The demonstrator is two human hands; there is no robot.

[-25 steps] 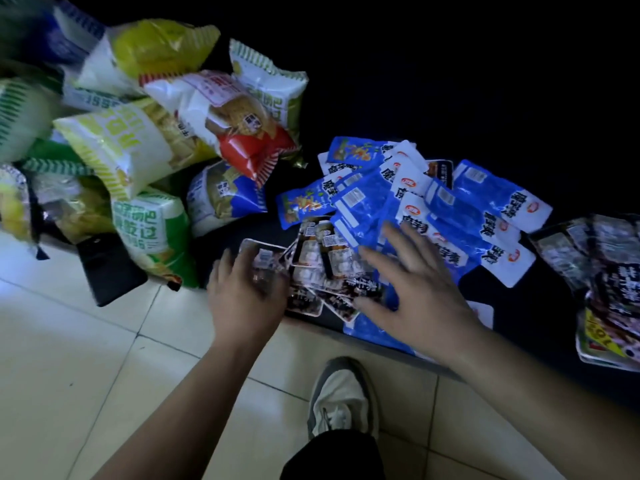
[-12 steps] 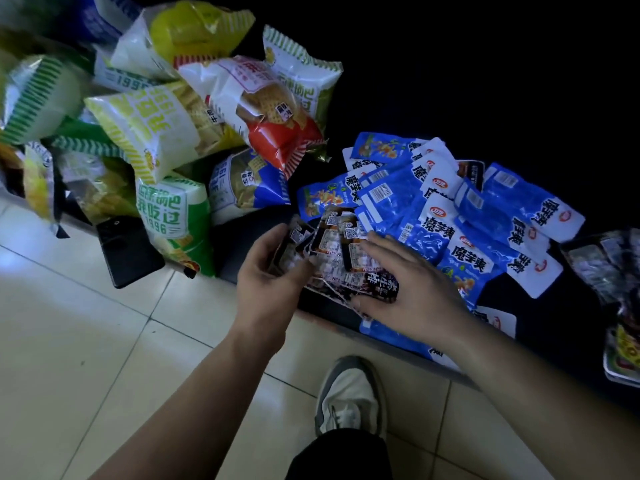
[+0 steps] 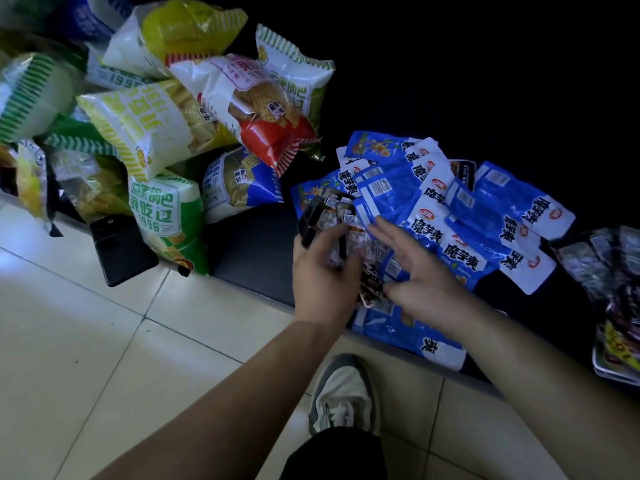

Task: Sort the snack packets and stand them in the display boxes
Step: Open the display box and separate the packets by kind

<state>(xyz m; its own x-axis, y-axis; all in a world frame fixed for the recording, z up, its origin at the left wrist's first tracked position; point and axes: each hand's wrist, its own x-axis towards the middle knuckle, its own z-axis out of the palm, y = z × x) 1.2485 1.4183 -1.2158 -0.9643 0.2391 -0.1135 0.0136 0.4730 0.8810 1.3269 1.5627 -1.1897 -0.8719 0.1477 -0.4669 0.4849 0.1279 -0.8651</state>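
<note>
While both forearms reach in from the bottom of the view, we see the left hand [image 3: 323, 275] raised just above the front edge of the dark table [image 3: 252, 251], back of the hand toward us, its fingers curled round a bunch of small dark packets [image 3: 329, 216]. The packets fan out above the knuckles, and their lower ends stick out below the palm, toward the right. The right hand [image 3: 429, 282] lies just beside it, palm down and released: its fingers [image 3: 389, 233] are straight and slightly spread, pointing up and to the left. They lie against the right side of the bunch, and the thumb points at its lower end. We cannot tell whether the thumb actually touches it.

Behind and beneath the right hand, a loose heap of blue packets [image 3: 460, 216] overlaps on the table, one of them hanging over the front edge. To the left, well apart from the hands, big puffed snack bags [image 3: 152, 126] in green, yellow, red and blue are piled high. A black flat slab [image 3: 121, 247] juts off the table edge below them. More dark packets [image 3: 602, 265] lie at the far right. Below the hands, a grey and white shoe [image 3: 343, 393] stands on the pale tiled floor [image 3: 69, 341].
</note>
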